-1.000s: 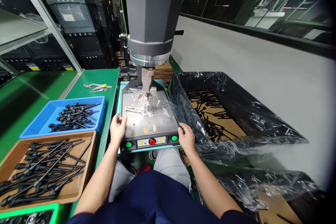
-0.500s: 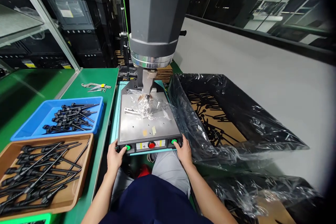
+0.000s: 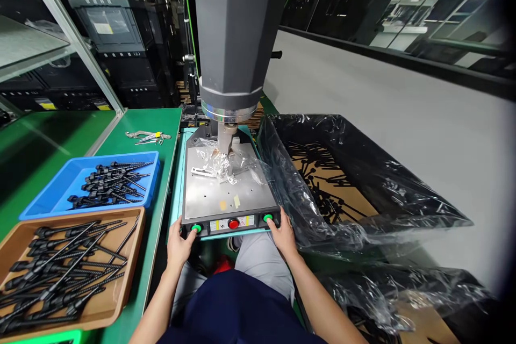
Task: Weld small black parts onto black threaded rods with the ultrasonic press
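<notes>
My left hand (image 3: 179, 244) grips the left front corner of the machine base (image 3: 209, 193), its thumb on a green button (image 3: 196, 228). At the right corner my right hand (image 3: 284, 235) does likewise, thumb on the other green button (image 3: 267, 218). A red button (image 3: 233, 223) sits between them. Over the metal plate, the grey machine head (image 3: 231, 37) has its metal horn (image 3: 224, 138) down at crumpled clear plastic film (image 3: 242, 161). What lies under the film is hard to make out.
Left on the green bench (image 3: 161, 118) are a blue tray (image 3: 52, 193) and a brown tray (image 3: 135, 258) of black rod-like parts, plus metal hand tools (image 3: 148, 136). To the right stands a plastic-lined box (image 3: 403, 188) with more black parts on cardboard.
The machine head and its horn have come down closer to the plate. Both my hands stay at the buttons. The view has shifted slightly.
</notes>
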